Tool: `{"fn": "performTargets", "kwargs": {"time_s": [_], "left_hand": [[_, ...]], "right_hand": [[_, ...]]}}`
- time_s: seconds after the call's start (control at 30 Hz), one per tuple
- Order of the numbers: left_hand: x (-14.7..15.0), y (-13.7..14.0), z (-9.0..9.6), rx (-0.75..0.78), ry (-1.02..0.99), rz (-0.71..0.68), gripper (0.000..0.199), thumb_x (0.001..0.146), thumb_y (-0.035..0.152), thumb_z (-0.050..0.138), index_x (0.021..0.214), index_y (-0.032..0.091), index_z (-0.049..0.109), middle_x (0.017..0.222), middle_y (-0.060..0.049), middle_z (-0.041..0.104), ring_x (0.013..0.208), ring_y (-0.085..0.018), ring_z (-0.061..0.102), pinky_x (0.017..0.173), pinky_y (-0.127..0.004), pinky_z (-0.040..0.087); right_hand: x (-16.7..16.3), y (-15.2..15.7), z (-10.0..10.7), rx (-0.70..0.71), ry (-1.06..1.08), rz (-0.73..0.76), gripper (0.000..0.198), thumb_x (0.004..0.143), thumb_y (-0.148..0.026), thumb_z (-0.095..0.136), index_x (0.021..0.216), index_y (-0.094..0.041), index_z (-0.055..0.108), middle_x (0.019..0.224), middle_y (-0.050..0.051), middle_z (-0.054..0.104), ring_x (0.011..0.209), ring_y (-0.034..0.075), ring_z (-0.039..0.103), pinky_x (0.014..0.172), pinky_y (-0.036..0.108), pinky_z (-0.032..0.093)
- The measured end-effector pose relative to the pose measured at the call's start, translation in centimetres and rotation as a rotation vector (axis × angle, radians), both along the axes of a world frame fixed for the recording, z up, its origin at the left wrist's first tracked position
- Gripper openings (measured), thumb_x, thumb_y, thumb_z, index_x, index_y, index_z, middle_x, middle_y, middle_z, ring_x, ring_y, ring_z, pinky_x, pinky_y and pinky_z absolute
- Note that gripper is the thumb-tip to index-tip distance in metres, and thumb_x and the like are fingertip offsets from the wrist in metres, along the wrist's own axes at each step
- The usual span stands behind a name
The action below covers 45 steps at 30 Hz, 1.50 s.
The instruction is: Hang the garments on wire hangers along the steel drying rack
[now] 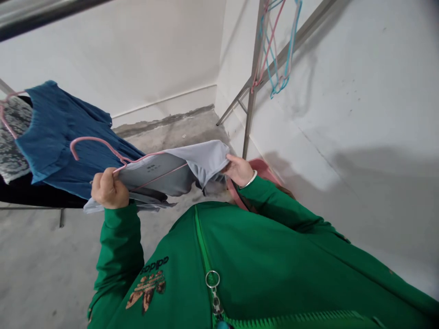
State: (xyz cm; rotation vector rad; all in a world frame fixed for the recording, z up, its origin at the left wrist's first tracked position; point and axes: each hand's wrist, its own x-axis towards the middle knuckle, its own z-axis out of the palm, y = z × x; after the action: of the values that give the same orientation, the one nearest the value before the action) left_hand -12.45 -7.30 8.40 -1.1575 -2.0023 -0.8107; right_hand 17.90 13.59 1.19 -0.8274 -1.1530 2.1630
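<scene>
A light grey shirt [206,157] hangs on a pink clothes hanger [92,138] in front of my body, its neck opening facing me. My left hand [110,188] is closed around the hanger and the shirt's edge, just below the hook. With fingers and thumb pinched, my right hand [240,170] grips the shirt's far shoulder. One arm of the hanger runs inside the shirt; its far end is hidden by the cloth.
To the left, a blue shirt [65,132] and a patterned garment [13,132] hang close to my left hand. Pink and blue hangers [274,59] dangle from a metal rack [252,105] at upper right. Behind my right wrist stands a pink basket [259,169]. A metal bar [41,16] crosses overhead.
</scene>
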Motion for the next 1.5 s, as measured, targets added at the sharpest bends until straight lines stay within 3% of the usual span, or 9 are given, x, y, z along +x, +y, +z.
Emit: {"fn": "performTargets", "kwargs": {"time_s": [0.13, 0.23, 0.3, 0.47, 0.6, 0.83, 1.03, 1.23, 1.5], "left_hand": [[-0.1, -0.2, 0.2, -0.014, -0.01, -0.013, 0.048, 0.096, 0.042, 0.036, 0.082, 0.009, 0.068, 0.067, -0.005, 0.05, 0.063, -0.013, 0.042, 0.062, -0.026, 0.036], [0.1, 0.2, 0.4, -0.04, -0.02, -0.052, 0.048, 0.095, 0.044, 0.036, 0.082, 0.011, 0.068, 0.066, -0.004, 0.05, 0.063, -0.013, 0.043, 0.062, -0.026, 0.037], [0.3, 0.8, 0.5, -0.046, -0.017, -0.106, 0.045, 0.094, 0.043, 0.037, 0.082, 0.012, 0.068, 0.066, -0.004, 0.05, 0.062, -0.013, 0.044, 0.062, -0.026, 0.037], [0.6, 1.9, 0.6, -0.152, -0.091, -0.217, 0.033, 0.092, 0.036, 0.042, 0.09, 0.015, 0.067, 0.072, -0.005, 0.053, 0.068, -0.015, 0.051, 0.068, -0.027, 0.041], [0.5, 1.6, 0.3, -0.211, -0.066, -0.376, 0.032, 0.094, 0.035, 0.042, 0.094, 0.015, 0.067, 0.081, -0.008, 0.059, 0.076, -0.016, 0.057, 0.072, -0.027, 0.046], [0.7, -0.1, -2.1, -0.153, 0.179, -0.257, 0.031, 0.093, 0.033, 0.05, 0.114, 0.013, 0.061, 0.105, -0.015, 0.062, 0.099, -0.024, 0.058, 0.083, -0.036, 0.049], [3.4, -3.9, -6.9, -0.273, -0.067, -0.268, 0.024, 0.094, 0.022, 0.043, 0.107, 0.015, 0.063, 0.103, -0.012, 0.063, 0.092, -0.019, 0.063, 0.077, -0.03, 0.054], [7.3, -6.3, -11.1, -0.333, -0.337, -0.364, 0.025, 0.094, 0.022, 0.038, 0.1, 0.017, 0.063, 0.096, -0.01, 0.065, 0.083, -0.016, 0.067, 0.073, -0.025, 0.056], [7.7, -8.6, -11.5, -0.343, -0.376, -0.379, 0.023, 0.094, 0.022, 0.038, 0.096, 0.02, 0.061, 0.091, -0.008, 0.066, 0.078, -0.016, 0.067, 0.068, -0.024, 0.055]], "right_hand": [[2.8, 1.9, 2.2, 0.552, -0.507, 0.025, 0.04, 0.068, -0.056, 0.069, 0.058, -0.019, 0.062, 0.062, 0.007, 0.064, 0.069, 0.02, 0.061, 0.083, 0.042, 0.05], [2.9, 3.1, 6.1, 0.968, -0.402, -0.244, 0.018, 0.077, -0.044, 0.068, 0.079, -0.026, 0.066, 0.085, 0.006, 0.066, 0.084, 0.02, 0.059, 0.092, 0.037, 0.047], [1.8, 3.3, 8.4, 1.078, -0.261, -0.115, 0.022, 0.075, -0.034, 0.073, 0.095, -0.03, 0.066, 0.104, 0.005, 0.064, 0.103, 0.021, 0.055, 0.104, 0.034, 0.04], [-1.5, 2.3, 9.1, 0.986, -0.27, 0.49, 0.014, 0.066, -0.033, 0.077, 0.068, -0.026, 0.064, 0.07, 0.003, 0.058, 0.073, 0.018, 0.05, 0.091, 0.034, 0.042], [-1.0, 0.9, 7.2, 1.081, -0.244, 0.626, 0.034, 0.081, -0.048, 0.052, 0.062, -0.021, 0.061, 0.059, 0.004, 0.053, 0.06, 0.016, 0.05, 0.063, 0.031, 0.039], [-0.7, 1.9, 6.6, 0.98, -0.335, 0.522, 0.043, 0.082, -0.056, 0.053, 0.063, -0.019, 0.062, 0.06, 0.003, 0.057, 0.059, 0.016, 0.052, 0.057, 0.027, 0.041], [-4.1, 2.2, 9.0, 0.644, -0.219, 0.408, 0.041, 0.07, -0.06, 0.067, 0.071, -0.019, 0.065, 0.068, 0.004, 0.063, 0.066, 0.018, 0.057, 0.062, 0.029, 0.047], [-11.5, 0.8, 12.6, 0.575, 0.087, 0.336, 0.036, 0.064, -0.053, 0.077, 0.074, -0.02, 0.066, 0.072, 0.003, 0.065, 0.067, 0.016, 0.058, 0.064, 0.028, 0.046], [-24.9, -1.5, 13.3, 0.722, 0.206, 0.251, 0.034, 0.066, -0.049, 0.067, 0.063, -0.018, 0.054, 0.057, -0.002, 0.05, 0.061, 0.013, 0.046, 0.058, 0.025, 0.038]]}}
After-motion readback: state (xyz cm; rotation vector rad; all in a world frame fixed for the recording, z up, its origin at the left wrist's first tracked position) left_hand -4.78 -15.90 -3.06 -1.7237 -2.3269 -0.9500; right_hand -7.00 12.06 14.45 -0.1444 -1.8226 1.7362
